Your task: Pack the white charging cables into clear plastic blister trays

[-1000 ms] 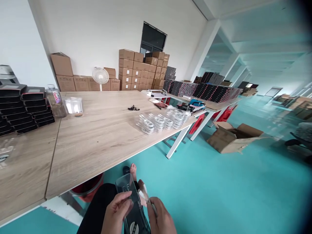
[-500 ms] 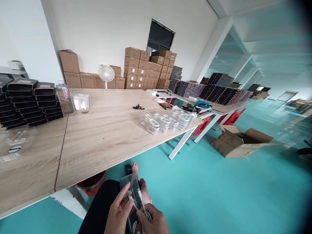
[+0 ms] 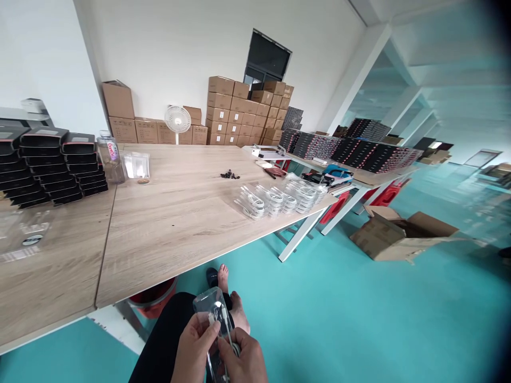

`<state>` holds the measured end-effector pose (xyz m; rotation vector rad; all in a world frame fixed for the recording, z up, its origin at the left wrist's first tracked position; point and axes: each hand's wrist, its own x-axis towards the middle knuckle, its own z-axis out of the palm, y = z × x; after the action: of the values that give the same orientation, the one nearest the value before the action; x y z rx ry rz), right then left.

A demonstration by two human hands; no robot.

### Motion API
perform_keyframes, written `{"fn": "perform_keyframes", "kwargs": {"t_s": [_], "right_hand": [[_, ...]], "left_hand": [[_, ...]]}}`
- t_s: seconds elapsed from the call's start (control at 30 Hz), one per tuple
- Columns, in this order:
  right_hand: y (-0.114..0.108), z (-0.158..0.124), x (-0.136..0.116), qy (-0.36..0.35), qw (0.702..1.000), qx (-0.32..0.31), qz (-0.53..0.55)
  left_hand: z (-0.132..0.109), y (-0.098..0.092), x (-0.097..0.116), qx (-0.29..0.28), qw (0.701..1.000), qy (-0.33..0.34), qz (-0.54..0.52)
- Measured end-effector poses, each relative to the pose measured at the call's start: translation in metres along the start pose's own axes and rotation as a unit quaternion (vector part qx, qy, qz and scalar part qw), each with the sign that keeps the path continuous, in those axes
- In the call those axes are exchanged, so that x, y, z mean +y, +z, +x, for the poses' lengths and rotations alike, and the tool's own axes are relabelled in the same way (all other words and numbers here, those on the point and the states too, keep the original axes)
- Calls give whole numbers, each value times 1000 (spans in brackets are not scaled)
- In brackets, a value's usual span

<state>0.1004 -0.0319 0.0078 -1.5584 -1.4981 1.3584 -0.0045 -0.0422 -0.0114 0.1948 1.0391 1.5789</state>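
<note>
A second ago the right hand (image 3: 244,363) held the white cable (image 3: 224,319) beside the clear tray (image 3: 211,307); now the cable lies on the tray and both hands have drawn close together over it. The tray is thin, see-through plastic with rounded corners. It sits low in the near middle, above the person's lap. Its long axis runs away from the person, far end tipped slightly left. The left hand (image 3: 195,352) grips the tray's left edge, thumb on top. The right fingers are closed on the cable, seemingly pressing it in. The table (image 3: 175,223) with bagged cables (image 3: 279,199) stands farther off.
</note>
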Motion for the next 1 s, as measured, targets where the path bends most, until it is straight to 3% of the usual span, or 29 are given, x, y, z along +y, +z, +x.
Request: {"fn": "perform_keyframes", "kwargs": {"t_s": [0.27,0.37,0.5,0.6,0.7,0.8,1.0], "right_hand": [[3,-2,-8,-23,1000,7,-11],[4,-1,-5,-46,996,17,-78],[7,-1,3,-150,948,71,-270],[9,1,9,-187,910,96,-358],[9,5,14,-189,917,88,-339],[6,6,14,-185,936,95,-284],[-8,-1,-7,-264,900,185,-292]], "left_hand": [[-6,8,10,13,1000,11,5],[-7,8,18,4,1000,9,12],[-6,13,25,17,1000,-6,-19],[-5,17,26,37,998,-46,-28],[-2,20,27,27,998,-49,-2],[1,23,28,24,999,4,21],[-2,27,30,33,994,83,68]]}}
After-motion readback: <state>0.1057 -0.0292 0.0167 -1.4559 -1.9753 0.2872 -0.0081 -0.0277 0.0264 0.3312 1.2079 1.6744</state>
